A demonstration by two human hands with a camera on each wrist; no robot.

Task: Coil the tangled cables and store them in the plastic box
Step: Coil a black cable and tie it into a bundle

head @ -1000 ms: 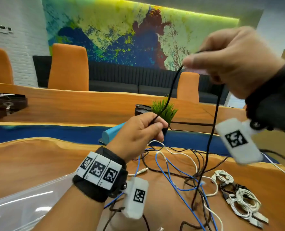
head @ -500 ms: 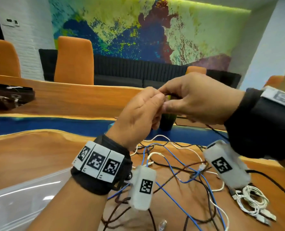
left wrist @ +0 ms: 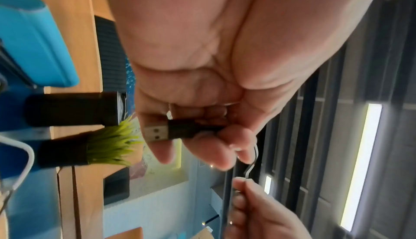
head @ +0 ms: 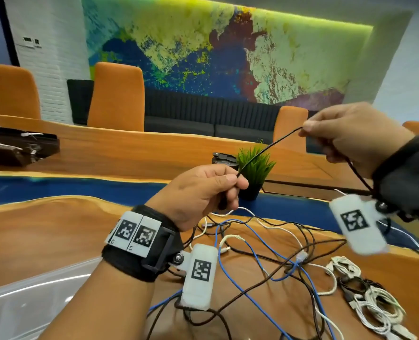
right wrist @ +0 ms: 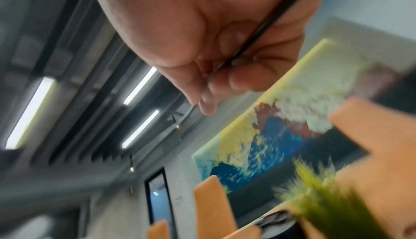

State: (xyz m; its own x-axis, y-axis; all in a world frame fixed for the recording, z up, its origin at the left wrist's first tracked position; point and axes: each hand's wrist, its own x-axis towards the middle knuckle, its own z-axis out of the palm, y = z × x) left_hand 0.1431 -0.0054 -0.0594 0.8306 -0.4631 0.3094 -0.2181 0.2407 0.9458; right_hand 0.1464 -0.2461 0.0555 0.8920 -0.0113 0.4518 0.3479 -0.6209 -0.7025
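Two hands are raised above the table [head: 44,229], well apart, with one black cable [head: 268,148] stretched between them. Nearest to me, at the table's near left corner, I note the clear plastic box [head: 31,298], only its rim and wall in view. Just right of it, along the near edge, lies the tangle of cables [head: 272,256]: blue, white, brown and black strands crossing one another on the wood. At the near right corner I see several white cables already bundled [head: 375,307], lying beside the tangle.

Above the tangle, my left hand [head: 203,192] is curled round the black cable's end. In the left wrist view I confirm its fingers clamp the black USB plug [left wrist: 171,130], the metal tip pointing out past the fingers. From that fist the cable rises up and to the right, taut, to my right hand [head: 350,136], which is higher and further away. There I see thumb and forefinger pinching the cable; in the right wrist view the strand runs across the palm under the curled fingers. Below that hand the cable drops past the wrist strap towards the table's right side.

Beyond the hands, on the blue strip across the table's middle, a small potted grass plant [head: 255,168] stands upright, with a dark cup [head: 224,159] just behind it. At the far left edge I note a dark case [head: 17,148]. Orange chairs [head: 116,96] stand behind the table.
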